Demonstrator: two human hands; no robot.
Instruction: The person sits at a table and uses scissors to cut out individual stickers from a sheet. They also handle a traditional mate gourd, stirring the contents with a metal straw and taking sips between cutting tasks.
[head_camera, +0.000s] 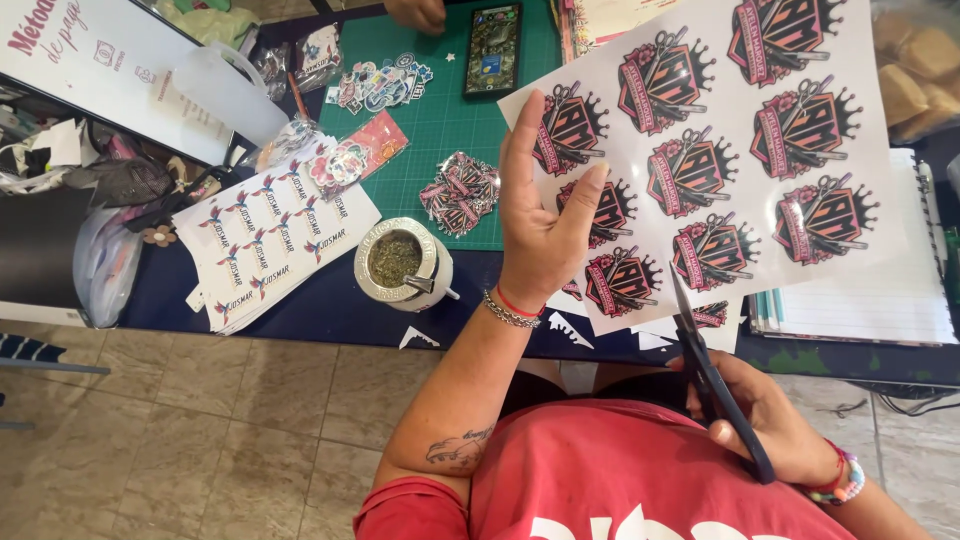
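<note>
We grasp the sticker sheet (720, 150) in our left hand (540, 215) while our right hand (770, 420), clenched on black scissors (710, 375) below the sheet (blades barely parted), trims its lower edge; next, we judge, steer around a crowned emblem.

mate cup (397, 262) on dark table (330, 310) | green cutting mat (440, 120) | phone (492, 48) | notebook (880, 300)

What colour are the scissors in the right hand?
Black scissors, held in the right hand; the head view shows them best.

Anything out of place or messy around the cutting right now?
Only paper scraps lie loose by the table edge under the sticker sheet. The left hand holds the sheet; the right hand holds scissors at its lower edge.
</note>
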